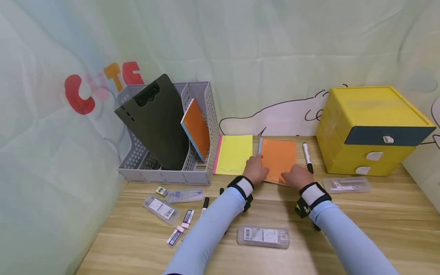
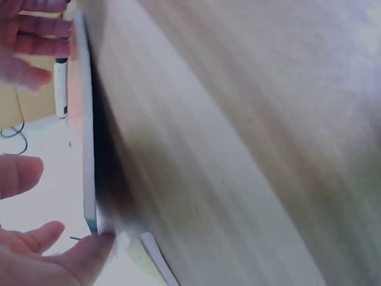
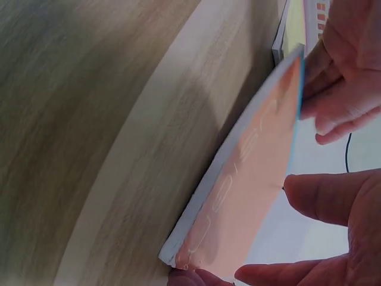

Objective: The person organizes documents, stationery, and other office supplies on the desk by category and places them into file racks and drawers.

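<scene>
An orange notebook (image 1: 278,154) with a blue spine lies between both hands, its near edge tilted up above the table. My left hand (image 1: 255,170) grips it at the near left corner, by the spine. At the near right corner my right hand (image 1: 298,177) holds it, with fingertips tucked at the underside. The right wrist view shows the orange cover (image 3: 238,185) and the pale page edges, with my left hand (image 3: 345,83) at the blue spine. Beside it on the left lies a yellow notebook (image 1: 235,152) with a pink spine.
At left a grey organizer (image 1: 165,176) holds a black clipboard (image 1: 158,122) and another orange notebook (image 1: 197,128). A yellow drawer box (image 1: 378,110) stands at right. Markers (image 1: 307,157), erasers (image 1: 175,236) and several clear cases (image 1: 262,236) lie about the table.
</scene>
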A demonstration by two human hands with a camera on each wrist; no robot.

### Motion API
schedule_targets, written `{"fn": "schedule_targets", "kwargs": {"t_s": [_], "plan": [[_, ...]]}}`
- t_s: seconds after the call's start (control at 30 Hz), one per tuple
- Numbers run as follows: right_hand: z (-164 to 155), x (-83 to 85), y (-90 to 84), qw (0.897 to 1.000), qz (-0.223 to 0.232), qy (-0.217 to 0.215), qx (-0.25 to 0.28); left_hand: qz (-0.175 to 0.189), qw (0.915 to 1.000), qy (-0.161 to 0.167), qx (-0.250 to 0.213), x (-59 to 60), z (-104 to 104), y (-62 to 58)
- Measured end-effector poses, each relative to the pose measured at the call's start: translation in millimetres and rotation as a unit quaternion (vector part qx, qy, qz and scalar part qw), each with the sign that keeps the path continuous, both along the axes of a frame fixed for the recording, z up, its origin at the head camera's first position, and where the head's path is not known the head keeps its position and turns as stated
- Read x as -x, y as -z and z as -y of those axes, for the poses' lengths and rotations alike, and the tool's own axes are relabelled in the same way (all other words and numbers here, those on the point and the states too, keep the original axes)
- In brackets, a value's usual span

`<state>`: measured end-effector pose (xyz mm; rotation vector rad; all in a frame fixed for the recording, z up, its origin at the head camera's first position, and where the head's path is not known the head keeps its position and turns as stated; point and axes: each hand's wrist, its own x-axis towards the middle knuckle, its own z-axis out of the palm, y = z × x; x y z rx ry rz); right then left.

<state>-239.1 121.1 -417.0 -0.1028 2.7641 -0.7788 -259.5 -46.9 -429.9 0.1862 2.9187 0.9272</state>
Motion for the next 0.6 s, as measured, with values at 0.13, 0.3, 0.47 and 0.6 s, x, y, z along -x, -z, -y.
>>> {"fn": "schedule_targets", "kwargs": {"t_s": [0.13, 0.3, 0.47, 0.6], "plan": [[0, -0.6, 1.9, 1.0, -0.009, -0.003, -0.008, 0.007, 0.9962, -0.012, -0.086, 7.3, 6, -1.0], [-2, 0.4, 4.0, 1.0, -0.015, -0.003, -0.008, 0.062, 0.9799, -0.036, -0.186, 10.5, 12, -5.9], [-5, 3.6, 5.3, 1.0, 0.004, 0.006, 0.004, 0.114, 0.9432, -0.05, -0.308, 7.2, 14, -13.6], [-12, 7.9, 7.4, 0.999, 0.022, 0.032, 0.037, 0.114, 0.926, -0.049, -0.357, 5.7, 13, -16.0]]}}
